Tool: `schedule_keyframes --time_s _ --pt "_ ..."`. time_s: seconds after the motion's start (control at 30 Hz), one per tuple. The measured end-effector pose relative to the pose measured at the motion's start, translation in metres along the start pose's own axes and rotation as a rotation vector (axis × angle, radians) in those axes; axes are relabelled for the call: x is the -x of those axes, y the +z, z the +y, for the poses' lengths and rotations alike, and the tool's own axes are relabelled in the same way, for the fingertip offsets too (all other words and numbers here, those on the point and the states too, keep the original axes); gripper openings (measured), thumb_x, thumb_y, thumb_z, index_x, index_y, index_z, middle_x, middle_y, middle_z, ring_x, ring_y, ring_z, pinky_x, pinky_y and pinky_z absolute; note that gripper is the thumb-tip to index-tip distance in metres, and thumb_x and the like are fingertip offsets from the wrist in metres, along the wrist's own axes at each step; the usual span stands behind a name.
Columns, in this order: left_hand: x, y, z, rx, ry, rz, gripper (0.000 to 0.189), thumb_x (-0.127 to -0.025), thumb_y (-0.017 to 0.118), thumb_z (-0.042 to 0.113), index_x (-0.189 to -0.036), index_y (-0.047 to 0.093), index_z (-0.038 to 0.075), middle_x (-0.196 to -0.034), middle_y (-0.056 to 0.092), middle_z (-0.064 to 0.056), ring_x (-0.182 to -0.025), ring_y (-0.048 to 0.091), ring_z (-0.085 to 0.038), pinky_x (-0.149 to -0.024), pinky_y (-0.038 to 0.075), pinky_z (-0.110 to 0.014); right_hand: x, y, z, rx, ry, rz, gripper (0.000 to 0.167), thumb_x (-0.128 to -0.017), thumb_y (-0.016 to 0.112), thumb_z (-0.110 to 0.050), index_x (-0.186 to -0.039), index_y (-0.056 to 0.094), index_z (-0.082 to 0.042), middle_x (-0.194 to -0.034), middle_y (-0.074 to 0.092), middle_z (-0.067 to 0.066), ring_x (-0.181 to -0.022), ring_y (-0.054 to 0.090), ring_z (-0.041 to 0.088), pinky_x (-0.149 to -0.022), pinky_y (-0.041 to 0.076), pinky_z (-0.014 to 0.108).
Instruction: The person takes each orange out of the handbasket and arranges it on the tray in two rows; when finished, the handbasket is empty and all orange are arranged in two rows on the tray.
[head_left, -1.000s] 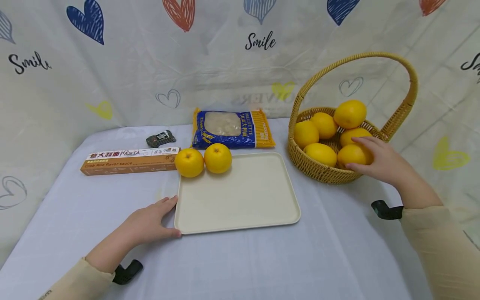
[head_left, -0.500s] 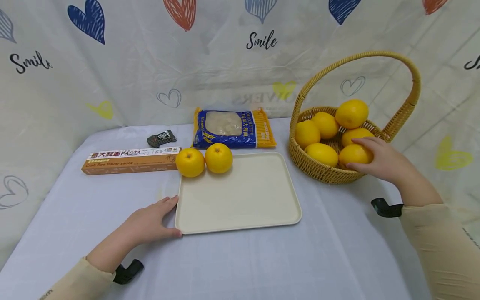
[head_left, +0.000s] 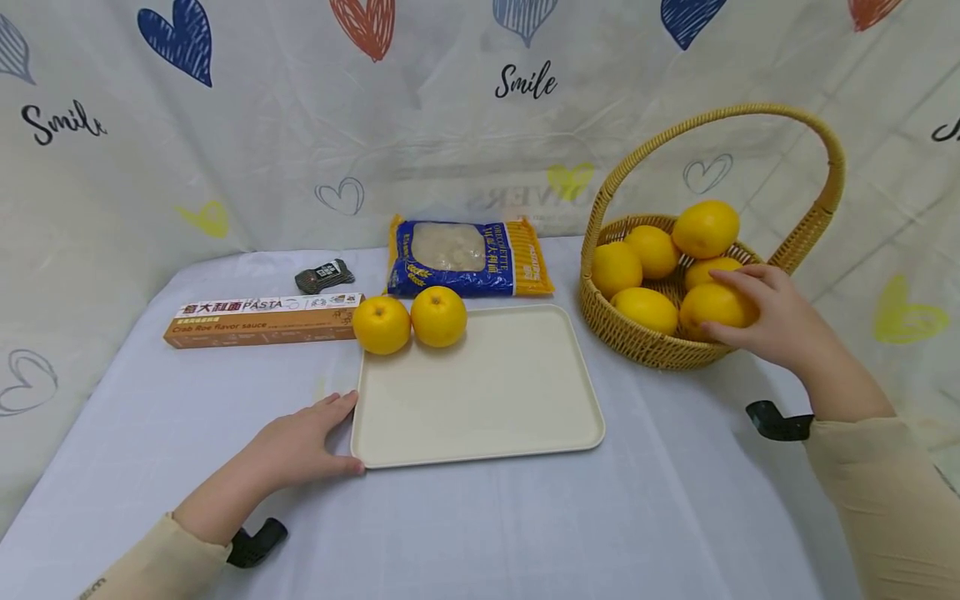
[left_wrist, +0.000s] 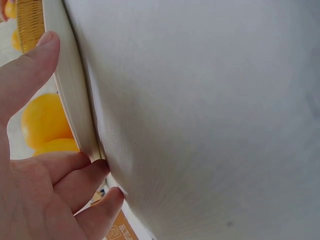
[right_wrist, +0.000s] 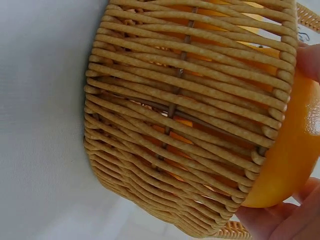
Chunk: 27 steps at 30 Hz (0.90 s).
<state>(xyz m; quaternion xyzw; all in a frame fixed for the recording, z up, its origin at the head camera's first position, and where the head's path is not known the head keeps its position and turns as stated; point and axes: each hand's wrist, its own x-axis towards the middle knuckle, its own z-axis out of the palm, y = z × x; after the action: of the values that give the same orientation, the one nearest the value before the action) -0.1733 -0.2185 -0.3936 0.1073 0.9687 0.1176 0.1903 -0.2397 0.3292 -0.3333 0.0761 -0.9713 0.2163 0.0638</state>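
Note:
In the head view my right hand (head_left: 780, 317) grips a yellow citrus fruit (head_left: 716, 307) at the front right of the wicker basket (head_left: 660, 354). From the right wrist, that fruit (right_wrist: 292, 150) bulges over the woven rim, with fingers on both sides of it. Several similar yellow fruits (head_left: 645, 310) lie in the basket. My left hand (head_left: 300, 442) rests at the near left corner of the cream tray (head_left: 480, 392), fingers along its left edge and thumb at the front. Two round yellow fruits (head_left: 439, 317) sit at the tray's far left corner.
Behind the tray lies a blue and yellow pasta bag (head_left: 468, 257). Left of it are a small dark packet (head_left: 324, 276) and a long pasta box (head_left: 262, 321). The basket's tall handle (head_left: 750, 110) arches over the fruit. A patterned cloth (head_left: 450, 125) hangs behind the table.
My right hand has shifted slightly to the right, and the fruit in its grasp has moved with it. The left hand stays at the tray corner.

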Motion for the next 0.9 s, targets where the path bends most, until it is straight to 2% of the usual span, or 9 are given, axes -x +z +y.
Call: schedule_keyframes --time_s 0.2,0.37,0.4,0.47,0.57,0.63,0.77,0.83,0.9 --pt "0.0 0.0 0.001 0.005 -0.006 -0.006 0.103 -0.062 0.068 0.065 -0.142 0.031 0.011 -0.143 0.033 -0.02 -0.129 0.034 -0.04 -0.096 0.034 -0.059 0.001 -0.001 -0.001 -0.056 -0.03 0.071 0.061 -0.074 0.073 -0.022 -0.126 0.048 -0.004 -0.13 0.025 0.03 -0.114 0.025 0.05 -0.086 0.027 0.064" --pt "0.001 -0.001 0.002 0.005 -0.009 -0.009 0.103 -0.062 0.068 0.065 -0.142 0.031 0.011 -0.143 0.034 -0.02 -0.129 0.035 -0.04 -0.095 0.034 -0.06 0.002 -0.001 -0.006 -0.119 -0.072 0.134 0.057 -0.075 0.072 -0.018 -0.124 0.047 -0.003 -0.141 0.028 0.024 -0.125 0.025 0.047 -0.096 0.025 0.065" --pt "0.001 -0.001 0.002 0.005 -0.008 -0.009 0.103 -0.062 0.068 0.065 -0.142 0.031 0.011 -0.143 0.034 -0.02 -0.129 0.035 -0.04 -0.095 0.034 -0.06 0.002 0.0 -0.007 -0.14 -0.09 0.151 0.057 -0.074 0.072 -0.016 -0.124 0.048 -0.002 -0.141 0.031 0.022 -0.127 0.027 0.043 -0.103 0.027 0.056" --pt "0.001 -0.001 0.002 0.005 -0.007 -0.009 0.103 -0.062 0.068 0.065 -0.142 0.031 0.011 -0.143 0.034 -0.02 -0.13 0.034 -0.039 -0.096 0.034 -0.059 0.001 0.002 -0.011 -0.178 -0.128 0.187 0.054 -0.073 0.072 -0.011 -0.122 0.049 -0.001 -0.139 0.038 0.018 -0.131 0.032 0.022 -0.106 0.03 0.032" --pt "0.002 -0.002 0.002 0.006 -0.003 -0.011 0.103 -0.062 0.068 0.064 -0.142 0.031 0.01 -0.144 0.034 -0.02 -0.13 0.033 -0.039 -0.097 0.034 -0.059 -0.001 0.005 -0.017 -0.238 -0.154 0.225 0.054 -0.072 0.072 -0.007 -0.122 0.05 -0.002 -0.131 0.048 0.013 -0.115 0.038 -0.006 -0.089 0.028 0.005" --pt "0.002 -0.002 0.003 0.003 0.0 -0.008 0.103 -0.062 0.068 0.064 -0.142 0.031 0.01 -0.143 0.034 -0.02 -0.13 0.033 -0.039 -0.097 0.034 -0.058 -0.001 0.007 -0.021 -0.248 -0.161 0.248 0.055 -0.072 0.072 -0.006 -0.123 0.051 -0.004 -0.128 0.049 0.01 -0.105 0.036 -0.011 -0.081 0.028 0.003" --pt "0.004 -0.003 0.003 0.001 0.006 -0.004 0.102 -0.063 0.069 0.063 -0.142 0.031 0.01 -0.143 0.034 -0.02 -0.13 0.034 -0.039 -0.097 0.034 -0.058 0.0 0.011 -0.029 -0.245 -0.187 0.263 0.058 -0.076 0.067 -0.007 -0.13 0.048 -0.009 -0.128 0.044 0.013 -0.112 0.036 0.012 -0.079 0.025 0.006" --pt "0.004 -0.003 0.004 0.003 0.008 -0.002 0.102 -0.063 0.069 0.062 -0.142 0.031 0.01 -0.143 0.034 -0.02 -0.13 0.034 -0.039 -0.097 0.034 -0.058 0.0 0.013 -0.031 -0.244 -0.197 0.253 0.055 -0.079 0.063 -0.008 -0.131 0.048 -0.01 -0.131 0.039 0.018 -0.119 0.031 0.025 -0.087 0.024 0.011" --pt "0.004 -0.003 0.003 0.002 0.009 -0.002 0.102 -0.063 0.068 0.063 -0.142 0.031 0.01 -0.143 0.034 -0.02 -0.13 0.034 -0.039 -0.096 0.034 -0.058 -0.001 0.015 -0.034 -0.27 -0.189 0.236 0.05 -0.08 0.061 -0.008 -0.129 0.05 -0.008 -0.132 0.035 0.019 -0.121 0.027 0.034 -0.097 0.025 0.023"
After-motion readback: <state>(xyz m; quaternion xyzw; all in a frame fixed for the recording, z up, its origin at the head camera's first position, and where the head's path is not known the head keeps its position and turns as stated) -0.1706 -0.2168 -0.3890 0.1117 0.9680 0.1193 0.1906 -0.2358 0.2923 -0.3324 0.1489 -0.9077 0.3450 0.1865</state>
